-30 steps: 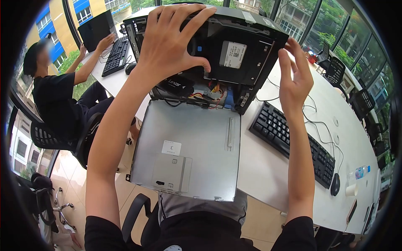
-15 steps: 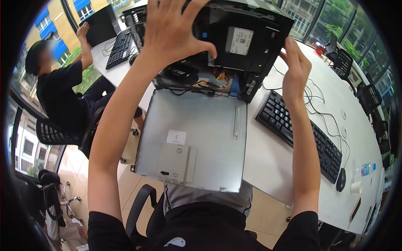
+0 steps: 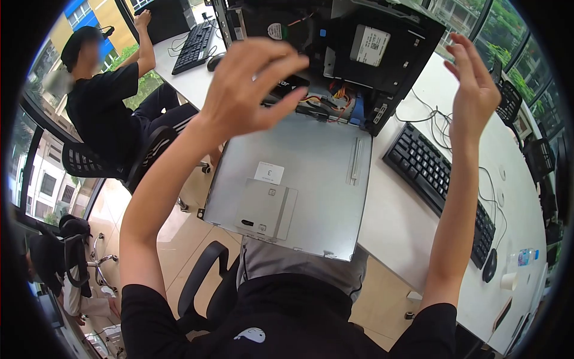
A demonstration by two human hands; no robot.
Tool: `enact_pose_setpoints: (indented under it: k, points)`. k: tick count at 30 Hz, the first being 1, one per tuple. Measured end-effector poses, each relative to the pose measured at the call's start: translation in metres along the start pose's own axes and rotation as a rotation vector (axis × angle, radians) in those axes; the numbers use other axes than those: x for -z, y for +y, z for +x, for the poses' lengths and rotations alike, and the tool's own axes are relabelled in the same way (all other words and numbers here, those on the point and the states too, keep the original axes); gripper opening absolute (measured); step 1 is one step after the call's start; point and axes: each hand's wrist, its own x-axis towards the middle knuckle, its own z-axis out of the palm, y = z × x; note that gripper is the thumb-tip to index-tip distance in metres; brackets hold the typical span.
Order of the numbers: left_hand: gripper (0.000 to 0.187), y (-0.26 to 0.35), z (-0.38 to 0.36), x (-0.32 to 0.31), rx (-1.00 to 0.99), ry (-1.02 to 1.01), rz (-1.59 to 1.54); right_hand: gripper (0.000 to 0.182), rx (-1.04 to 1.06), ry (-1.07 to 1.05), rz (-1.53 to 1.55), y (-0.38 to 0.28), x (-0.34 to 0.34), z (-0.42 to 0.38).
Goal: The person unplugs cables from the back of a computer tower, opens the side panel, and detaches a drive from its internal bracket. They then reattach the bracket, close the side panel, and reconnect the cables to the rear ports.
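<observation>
A black computer case (image 3: pixel 406 66) stands open at the table's edge, its inside showing a drive with a white label (image 3: pixel 369 46), coloured wires (image 3: pixel 339 99) and a blue part. From its lower edge a grey metal side panel (image 3: pixel 317 173) reaches out over my lap, with a small white sticker (image 3: pixel 269 172) on it. My left hand (image 3: pixel 254 84) is raised in front of the case opening, fingers apart and holding nothing. To the right of the case, my right hand (image 3: pixel 474 90) is in the air, open and clear of it.
A black keyboard (image 3: pixel 418 164), cables, a mouse (image 3: pixel 489 265), a paper cup (image 3: pixel 509 281) and a water bottle (image 3: pixel 527 257) lie on the white table (image 3: pixel 388 227) at right. Another person (image 3: pixel 107 90) sits at left by a second keyboard (image 3: pixel 194 48). Chair armrest (image 3: pixel 200 281) below.
Both hands have come off the case. My left hand has moved down a little, my right hand outward to the right. The view has shifted, so the case appears further right.
</observation>
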Motion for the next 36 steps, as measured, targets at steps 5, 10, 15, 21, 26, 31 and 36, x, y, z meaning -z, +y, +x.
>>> enact_pose_setpoints:
  k: [5, 10, 15, 21, 26, 31, 36]
  points:
    - [0.053, 0.018, -0.042, -0.007, 0.113, -0.256, 0.017, 0.025, 0.202, 0.053, -0.166, -0.026, 0.001, -0.008]
    - [0.053, 0.016, -0.052, -0.009, 0.270, -0.289, 0.055, 0.019, 0.375, -0.179, -0.113, -0.047, -0.008, -0.027]
    - [0.055, 0.051, -0.052, 0.024, 0.344, -0.331, -0.217, 0.015, 0.471, -0.474, -0.224, -0.068, -0.003, -0.030]
    - [0.072, 0.113, -0.059, 0.089, 0.303, -0.596, -0.439, 0.015, 0.463, -0.573, -0.309, -0.073, 0.008, -0.027]
    - [0.076, 0.142, -0.085, 0.117, 0.267, -0.699, -0.347, 0.015, 0.484, -0.603, -0.336, -0.085, 0.012, -0.027]
    - [0.055, 0.157, -0.122, 0.108, 0.249, -0.665, -0.201, 0.015, 0.488, -0.623, -0.320, -0.097, 0.011, -0.033]
    - [0.040, 0.159, -0.133, 0.103, 0.191, -0.588, -0.098, 0.016, 0.452, -0.615, -0.311, -0.104, 0.010, -0.037]
